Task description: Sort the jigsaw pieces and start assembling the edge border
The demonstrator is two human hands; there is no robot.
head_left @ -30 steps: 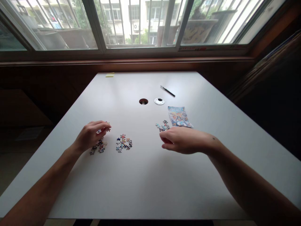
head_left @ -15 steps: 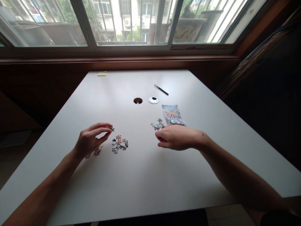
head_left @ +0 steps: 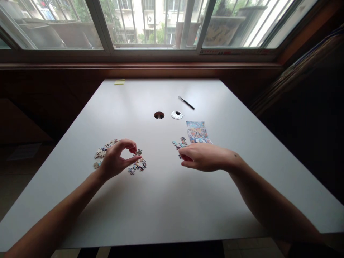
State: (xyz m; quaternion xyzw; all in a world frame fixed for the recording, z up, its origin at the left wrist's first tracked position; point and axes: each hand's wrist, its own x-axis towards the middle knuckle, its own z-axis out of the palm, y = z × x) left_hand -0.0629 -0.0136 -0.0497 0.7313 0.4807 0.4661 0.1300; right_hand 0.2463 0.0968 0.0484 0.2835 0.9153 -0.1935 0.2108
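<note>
Between the thumb and fingers of my left hand (head_left: 116,157) is a jigsaw puzzle piece (head_left: 139,152), dark with a patterned face. It is held over a small ring-like heap of loose puzzle pieces (head_left: 138,166). A larger pile of pieces (head_left: 103,149), some pale side up, lies left of that hand and is partly covered by it. My right hand (head_left: 202,156) is closed, knuckles up, beside a small group of pieces (head_left: 180,143). Its fingertips are turned under, so whatever they pinch is hidden.
A picture sheet (head_left: 198,130) with a penguin-like figure lies just beyond my right hand. Farther back are a round cable hole (head_left: 159,115), its metal cover (head_left: 176,115), a pen (head_left: 186,103) and a yellow sticky note (head_left: 119,82). The white table (head_left: 166,208) ends near a window wall.
My left hand has moved right with its puzzle piece, over the ring-like heap, uncovering the larger pile on the left. My right hand has stayed almost in place. The view has shifted slightly.
</note>
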